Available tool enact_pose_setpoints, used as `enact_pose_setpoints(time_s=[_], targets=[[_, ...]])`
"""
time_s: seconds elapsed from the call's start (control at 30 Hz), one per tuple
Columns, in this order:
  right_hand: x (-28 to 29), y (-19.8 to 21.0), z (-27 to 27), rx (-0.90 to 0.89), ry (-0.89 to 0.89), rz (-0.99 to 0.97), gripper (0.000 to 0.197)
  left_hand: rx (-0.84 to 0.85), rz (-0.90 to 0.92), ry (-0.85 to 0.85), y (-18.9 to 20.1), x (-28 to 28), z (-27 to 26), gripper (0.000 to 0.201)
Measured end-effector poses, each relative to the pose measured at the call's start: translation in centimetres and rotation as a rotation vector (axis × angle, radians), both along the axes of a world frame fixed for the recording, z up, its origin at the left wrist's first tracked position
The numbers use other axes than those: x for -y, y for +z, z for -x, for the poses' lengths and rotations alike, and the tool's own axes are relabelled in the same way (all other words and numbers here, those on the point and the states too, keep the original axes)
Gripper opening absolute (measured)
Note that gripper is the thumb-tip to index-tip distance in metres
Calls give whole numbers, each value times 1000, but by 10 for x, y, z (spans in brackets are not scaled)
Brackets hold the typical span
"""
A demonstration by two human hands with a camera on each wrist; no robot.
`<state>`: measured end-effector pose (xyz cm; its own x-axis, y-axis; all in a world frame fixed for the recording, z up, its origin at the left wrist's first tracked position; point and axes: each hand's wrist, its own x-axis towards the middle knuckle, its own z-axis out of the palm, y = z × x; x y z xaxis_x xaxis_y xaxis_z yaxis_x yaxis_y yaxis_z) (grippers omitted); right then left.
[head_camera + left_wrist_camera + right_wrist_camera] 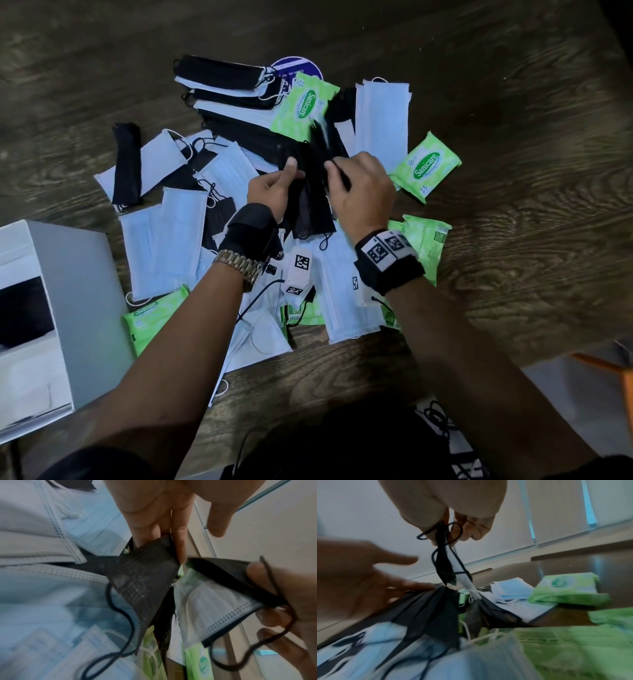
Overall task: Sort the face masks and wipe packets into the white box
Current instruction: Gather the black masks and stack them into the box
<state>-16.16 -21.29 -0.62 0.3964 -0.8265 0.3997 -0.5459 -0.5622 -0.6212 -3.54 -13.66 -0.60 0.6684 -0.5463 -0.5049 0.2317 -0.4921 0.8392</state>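
Observation:
Black, white and pale blue face masks (164, 246) lie heaped on the wooden table among green wipe packets (426, 168). My left hand (291, 174) holds one end of a black mask (311, 209), thumb on top, and its fingers (178, 545) lie along the fabric (142, 577). My right hand (337, 171) pinches a second black mask (322, 144) with a white inner side (223, 601), lifted off the pile, ear loops dangling (445, 561). The white box (78, 291) stands at the left, with a black mask and white masks inside.
More green packets lie at the back (303, 104), right (424, 246) and front left (154, 315). A stack of black masks (222, 78) lies at the back beside a round purple sticker (296, 66). An orange object (609, 366) sits beyond the table's right front edge.

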Motion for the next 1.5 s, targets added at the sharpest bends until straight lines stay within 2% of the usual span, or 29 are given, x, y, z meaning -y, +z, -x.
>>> enact_pose_setpoints(time_s=[0.07,0.1,0.2,0.27,0.37,0.43,0.53,0.63,0.67,0.7,0.77,0.8,0.87,1.03,1.13,1.23,1.33,1.4,1.5], targets=[[-15,-1,-3,21,66,62,16,-68,-27,9,3,0,-1,64],[-21,-4,-5,28,103,68,16,-106,-33,12,5,0,-1,67],[-38,-17,-5,17,246,-4,18,-64,-58,-45,5,-5,-2,53],[-43,-22,-1,16,309,-146,27,36,-105,-93,1,-12,-5,41],[-35,-30,6,27,183,-353,40,11,-69,-59,-3,-22,-10,21],[-27,-32,7,32,92,-534,54,-52,-41,-49,-5,-27,-11,22],[-21,-28,0,12,134,-887,78,-113,-19,-91,-4,-32,-8,25],[-16,-28,-10,35,174,-953,82,-83,-3,-213,3,-33,1,25],[-15,-29,-12,16,179,-937,78,-52,3,-244,4,-34,3,26],[-14,-28,-14,-2,181,-912,67,-39,5,-254,2,-35,3,29],[-11,-27,-14,6,179,-834,21,-39,-5,-239,-3,-37,-2,42],[-9,-25,-12,2,157,-788,7,-21,-18,-230,-7,-39,-6,50],[-4,-29,-7,-37,53,-729,25,39,-87,-208,-18,-44,-15,56],[4,-34,3,-82,-101,-733,50,214,-367,-154,-27,-56,-33,21],[8,-32,6,-91,-161,-728,56,245,-450,-155,-32,-59,-34,20],[10,-24,8,-56,-271,-652,53,317,-484,-156,-30,-60,-32,19],[8,-20,5,54,-291,-450,37,402,-454,-146,-27,-61,-31,22],[6,-16,0,107,-268,-284,33,420,-388,-114,-24,-62,-30,23],[-1,-5,-6,98,-221,-60,30,337,-221,-25,-19,-64,-30,22]])
